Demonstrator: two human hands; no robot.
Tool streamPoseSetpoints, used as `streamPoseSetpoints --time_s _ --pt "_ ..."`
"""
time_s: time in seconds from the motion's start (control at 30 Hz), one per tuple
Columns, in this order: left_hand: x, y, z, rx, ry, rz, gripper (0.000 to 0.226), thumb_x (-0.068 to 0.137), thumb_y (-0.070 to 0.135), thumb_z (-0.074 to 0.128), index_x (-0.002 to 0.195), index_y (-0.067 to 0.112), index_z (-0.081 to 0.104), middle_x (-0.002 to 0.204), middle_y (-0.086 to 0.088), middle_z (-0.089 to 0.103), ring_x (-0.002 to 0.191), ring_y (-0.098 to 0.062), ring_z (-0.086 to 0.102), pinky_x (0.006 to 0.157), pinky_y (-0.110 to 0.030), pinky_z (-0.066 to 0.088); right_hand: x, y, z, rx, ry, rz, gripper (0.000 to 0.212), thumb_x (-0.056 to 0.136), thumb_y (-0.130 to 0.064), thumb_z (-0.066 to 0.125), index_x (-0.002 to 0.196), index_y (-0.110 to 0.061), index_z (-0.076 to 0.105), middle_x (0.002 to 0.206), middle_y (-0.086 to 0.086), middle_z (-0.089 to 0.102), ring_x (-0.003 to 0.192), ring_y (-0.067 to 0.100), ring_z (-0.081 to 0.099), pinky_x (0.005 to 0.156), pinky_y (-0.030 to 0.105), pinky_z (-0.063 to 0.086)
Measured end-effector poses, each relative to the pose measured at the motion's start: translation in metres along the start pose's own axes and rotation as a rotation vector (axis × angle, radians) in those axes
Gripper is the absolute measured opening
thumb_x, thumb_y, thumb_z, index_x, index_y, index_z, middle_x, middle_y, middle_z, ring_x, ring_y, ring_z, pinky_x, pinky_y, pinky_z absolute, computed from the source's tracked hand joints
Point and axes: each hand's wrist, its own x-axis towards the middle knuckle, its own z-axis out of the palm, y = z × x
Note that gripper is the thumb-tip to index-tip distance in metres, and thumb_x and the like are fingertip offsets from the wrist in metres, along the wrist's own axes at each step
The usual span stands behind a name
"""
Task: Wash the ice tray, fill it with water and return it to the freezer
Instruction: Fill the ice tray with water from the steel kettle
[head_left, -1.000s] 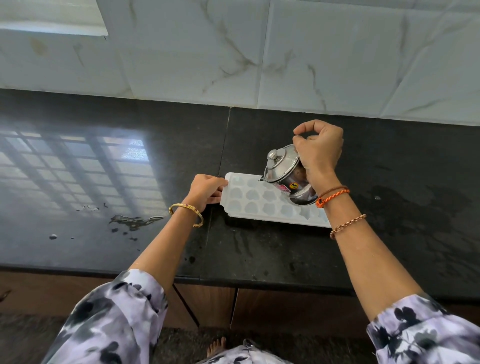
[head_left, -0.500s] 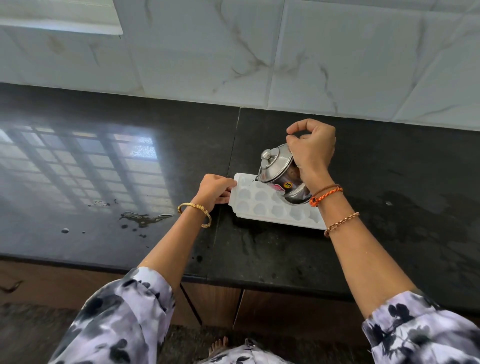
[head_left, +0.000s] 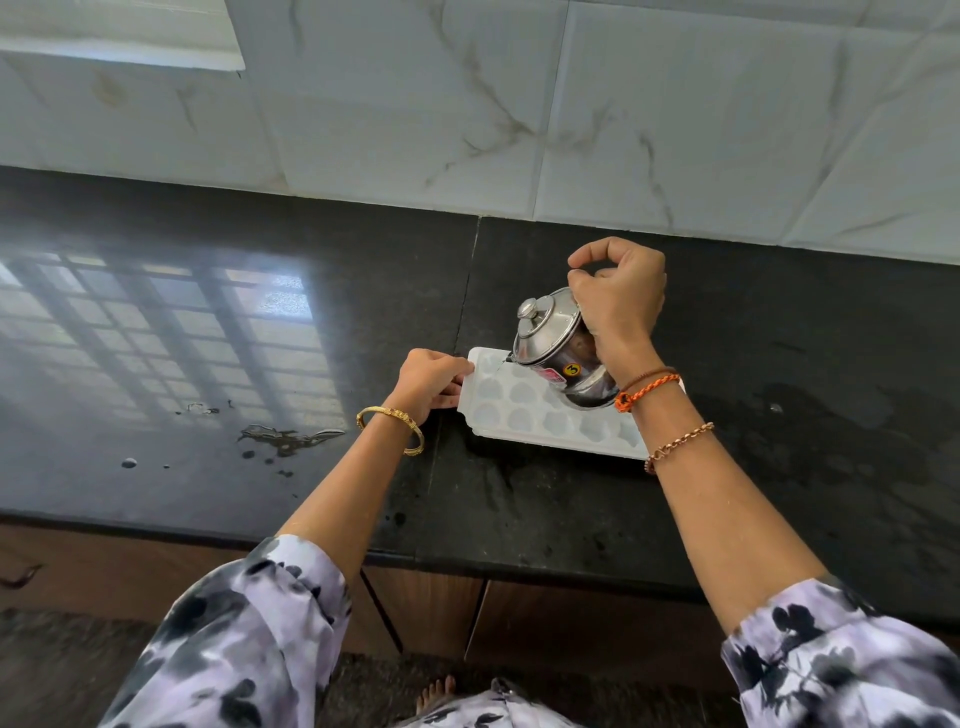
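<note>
The white ice tray (head_left: 545, 413) lies flat on the dark tabletop (head_left: 311, 322), so its cells can take water. The left hand (head_left: 431, 382) pinches its left end tab to steady it. The right hand (head_left: 618, 306), grip closed round a steel jug (head_left: 553, 345), tips it left over the tray's far-left cells to pour.

One head-worn wide-angle camera looked forward and steeply down from close above the tabletop (head_left: 519, 519), facing the far wall (head_left: 675, 130).
</note>
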Motion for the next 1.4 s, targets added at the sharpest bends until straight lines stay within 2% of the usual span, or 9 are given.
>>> streamPoseSetpoints --time_s 0.17,0.33,0.6,1.03,1.1,1.2,1.4 --pt "0.0 0.001 0.0 0.007 -0.003 -0.008 0.014 0.085 0.01 0.061 0.07 0.008 0.059 0.067 -0.004 0.053 0.056 -0.01 0.051 0.041 -0.016 0.046 -0.001 -0.001 0.001 -0.002 0.0 -0.001 0.013 0.08 -0.001 0.06 0.083 -0.011 0.068 0.076 -0.002 0.061 0.063 0.009 0.056 0.056 0.01 0.039" --pt "0.001 0.0 0.0 0.009 0.0 -0.009 0.015 0.085 0.011 0.061 0.07 0.008 0.059 0.067 -0.004 0.054 0.056 -0.011 0.052 0.041 -0.016 0.046 -0.001 -0.001 0.0 0.005 0.006 0.008 0.014 0.078 0.001 0.061 0.081 -0.011 0.068 0.068 -0.001 0.06 0.053 0.006 0.053 0.056 0.013 0.041" --pt "0.003 0.0 0.001 0.009 0.001 -0.019 0.015 0.084 0.011 0.061 0.069 0.008 0.06 0.065 -0.003 0.055 0.055 -0.01 0.052 0.039 -0.015 0.045 -0.007 -0.001 -0.004 0.016 0.001 0.003 0.014 0.079 0.001 0.061 0.081 -0.01 0.068 0.07 0.0 0.061 0.054 0.006 0.053 0.056 0.013 0.042" --pt "0.005 -0.003 0.003 -0.007 0.033 -0.004 0.015 0.083 0.01 0.062 0.068 0.009 0.058 0.064 -0.002 0.053 0.053 -0.01 0.05 0.036 -0.013 0.042 -0.019 0.002 -0.006 -0.013 -0.041 -0.012 0.013 0.079 -0.001 0.062 0.081 -0.013 0.067 0.063 -0.005 0.057 0.049 0.004 0.052 0.053 0.001 0.034" --pt "0.005 -0.004 0.003 -0.003 0.036 -0.006 0.013 0.084 0.01 0.061 0.072 0.007 0.059 0.065 -0.002 0.053 0.054 -0.009 0.05 0.037 -0.014 0.042 -0.02 0.001 -0.006 -0.016 -0.039 -0.02 0.014 0.079 -0.001 0.062 0.08 -0.014 0.067 0.062 -0.006 0.057 0.049 0.004 0.052 0.054 0.004 0.034" --pt "0.005 -0.004 0.004 -0.008 0.035 -0.002 0.008 0.085 0.011 0.061 0.087 0.002 0.061 0.066 -0.002 0.053 0.055 -0.009 0.05 0.037 -0.013 0.043 -0.021 0.001 -0.006 -0.017 -0.041 -0.023 0.014 0.079 -0.001 0.062 0.079 -0.013 0.067 0.064 -0.005 0.058 0.05 0.004 0.052 0.054 0.005 0.033" --pt "0.004 -0.003 0.004 -0.008 0.033 0.0 0.02 0.086 0.01 0.06 0.102 -0.003 0.062 0.069 -0.003 0.053 0.056 -0.01 0.05 0.035 -0.012 0.042 -0.021 0.002 -0.005 -0.039 -0.051 -0.022 0.014 0.079 -0.001 0.062 0.079 -0.014 0.067 0.063 -0.004 0.058 0.048 0.005 0.051 0.054 0.005 0.032"
